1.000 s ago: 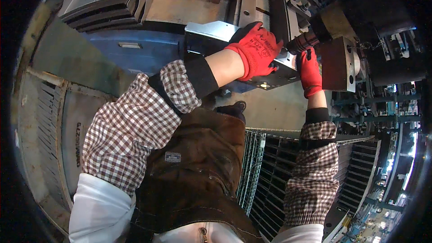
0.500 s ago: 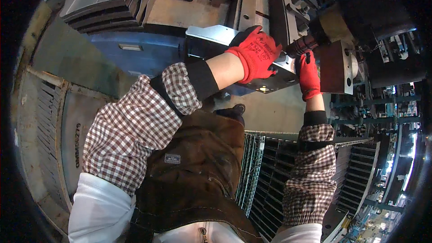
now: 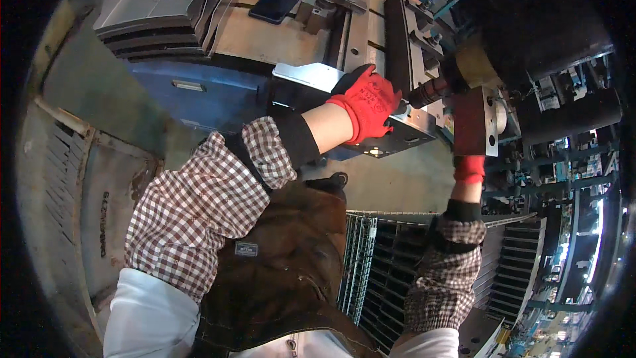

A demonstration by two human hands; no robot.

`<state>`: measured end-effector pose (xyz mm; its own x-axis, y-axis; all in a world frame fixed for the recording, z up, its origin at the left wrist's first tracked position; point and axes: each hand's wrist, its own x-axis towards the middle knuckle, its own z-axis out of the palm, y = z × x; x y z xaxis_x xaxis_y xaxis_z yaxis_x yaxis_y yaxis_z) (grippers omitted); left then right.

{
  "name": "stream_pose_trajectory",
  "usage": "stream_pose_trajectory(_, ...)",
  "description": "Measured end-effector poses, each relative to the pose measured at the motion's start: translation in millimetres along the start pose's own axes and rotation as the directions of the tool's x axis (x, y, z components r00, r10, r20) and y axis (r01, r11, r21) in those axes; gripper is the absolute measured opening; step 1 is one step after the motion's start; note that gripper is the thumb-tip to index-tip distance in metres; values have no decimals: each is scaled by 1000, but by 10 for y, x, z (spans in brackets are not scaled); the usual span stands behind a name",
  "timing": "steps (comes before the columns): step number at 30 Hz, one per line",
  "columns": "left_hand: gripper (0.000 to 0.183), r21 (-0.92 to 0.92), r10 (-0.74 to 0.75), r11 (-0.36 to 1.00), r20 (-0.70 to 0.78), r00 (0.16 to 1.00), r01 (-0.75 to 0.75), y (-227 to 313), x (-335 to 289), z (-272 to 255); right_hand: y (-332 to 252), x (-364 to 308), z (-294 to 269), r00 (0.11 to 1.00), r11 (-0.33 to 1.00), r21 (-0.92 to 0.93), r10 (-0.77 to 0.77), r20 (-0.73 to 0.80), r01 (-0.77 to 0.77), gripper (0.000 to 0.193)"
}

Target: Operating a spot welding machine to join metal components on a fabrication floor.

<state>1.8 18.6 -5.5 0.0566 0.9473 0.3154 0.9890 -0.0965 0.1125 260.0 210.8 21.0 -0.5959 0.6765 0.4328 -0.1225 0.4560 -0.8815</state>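
Observation:
In a red glove with black fingertips, my left hand (image 3: 368, 103) is closed on a bent sheet-metal part (image 3: 311, 75), which has a shiny top flange and a dark front side with openings. The tip of a dark machine spindle (image 3: 429, 93) sits close to my fingers, over the part's right end. My right hand (image 3: 469, 169), also red-gloved, is up behind a brown metal block with a holed end plate (image 3: 491, 122). Only its cuff and wrist show, so its fingers and anything they touch are hidden.
Several bent metal sheets (image 3: 149, 3) are stacked at the worktable's left. A phone (image 3: 278, 2), steel clamps (image 3: 348, 0) and a long dark rail (image 3: 401, 33) lie farther back. A blue cabinet (image 3: 205, 93) stands below. Wire racking (image 3: 358, 258) stands near my right arm.
My right hand has left the part's right end and gone behind the brown block. My left hand stays on the part. The whole view has shifted slightly.

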Motion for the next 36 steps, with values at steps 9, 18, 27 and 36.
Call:
stream_pose_trajectory(9,72,-12,6,1000,-31,1000,-6,8,-7,-45,-2035,66,573,777,899,-155,-432,-458,409,63)
stream_pose_trajectory(18,72,-12,-5,1000,-17,1000,4,-9,-44,-42,-2187,154,935,685,666,-636,-671,-283,390,65)
stream_pose_trajectory(27,74,-15,-5,1000,34,999,5,17,-40,-95,-2081,228,759,740,634,-641,-656,-150,433,75)
stream_pose_trajectory(36,76,-28,-16,999,31,999,17,14,-34,-48,-2125,231,839,777,725,-536,-602,-186,433,81)
